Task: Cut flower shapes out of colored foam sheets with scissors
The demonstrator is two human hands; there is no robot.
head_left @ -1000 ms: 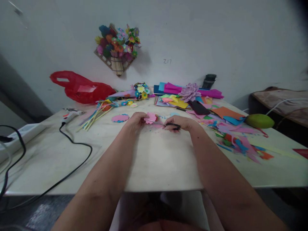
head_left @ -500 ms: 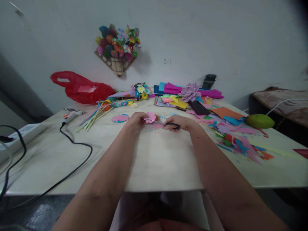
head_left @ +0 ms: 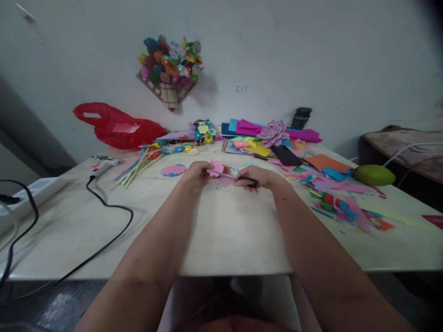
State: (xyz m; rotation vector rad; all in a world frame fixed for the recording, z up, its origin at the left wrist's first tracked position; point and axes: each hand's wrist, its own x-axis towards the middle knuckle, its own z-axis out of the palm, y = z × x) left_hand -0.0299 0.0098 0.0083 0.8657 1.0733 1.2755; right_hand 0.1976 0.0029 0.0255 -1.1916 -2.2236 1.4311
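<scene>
My left hand (head_left: 194,174) pinches a pink scalloped paper flower (head_left: 217,168) just above the pale table (head_left: 221,230). My right hand (head_left: 259,177) grips black-handled scissors (head_left: 246,179), and their thin blades reach left into the flower's edge. Both forearms stretch out from the near table edge. Small coloured paper snippets (head_left: 226,181) lie scattered under the hands. A second pink scalloped cutout with a blue rim (head_left: 173,170) rests on the table left of my left hand.
Stacked coloured sheets (head_left: 256,143), a purple paper flower (head_left: 273,133) and scraps (head_left: 346,203) crowd the right side. Sticks (head_left: 138,163), a glue gun (head_left: 102,165) with black cable (head_left: 104,212), a red bag (head_left: 117,127), a power strip (head_left: 27,196) sit left. A green object (head_left: 374,174) lies right.
</scene>
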